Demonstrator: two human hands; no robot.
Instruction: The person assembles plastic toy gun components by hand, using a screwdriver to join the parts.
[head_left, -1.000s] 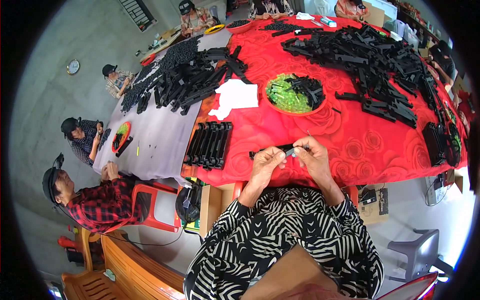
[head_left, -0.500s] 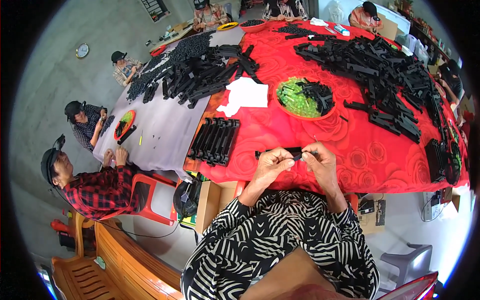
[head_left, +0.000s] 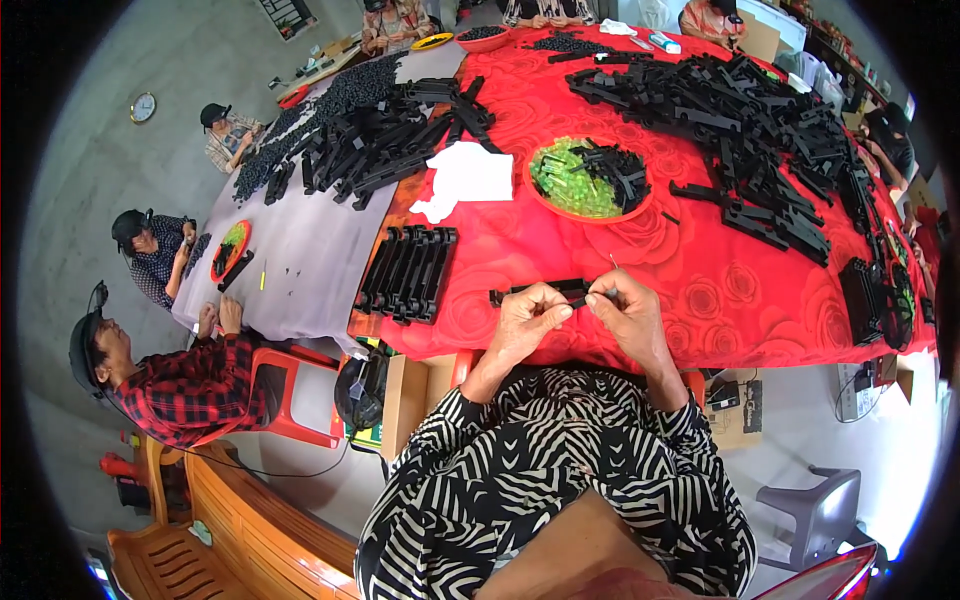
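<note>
Our left hand (head_left: 527,318) and right hand (head_left: 632,312) pinch a small dark part (head_left: 579,301) between them, above the near red tablecloth (head_left: 720,330); we judge it light, stiff, easily dropped, best held by its ends.

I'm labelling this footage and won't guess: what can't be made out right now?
In the head view:
Small item: mostly covered by the left hand and right hand.
Black part: partly hidden behind the left hand.
Bowl: bottom buried under green pieces and black pieces.
Far middle co-worker: head cut off by the picture's top edge.
Specks on grey cloth: too small to identify.
</note>
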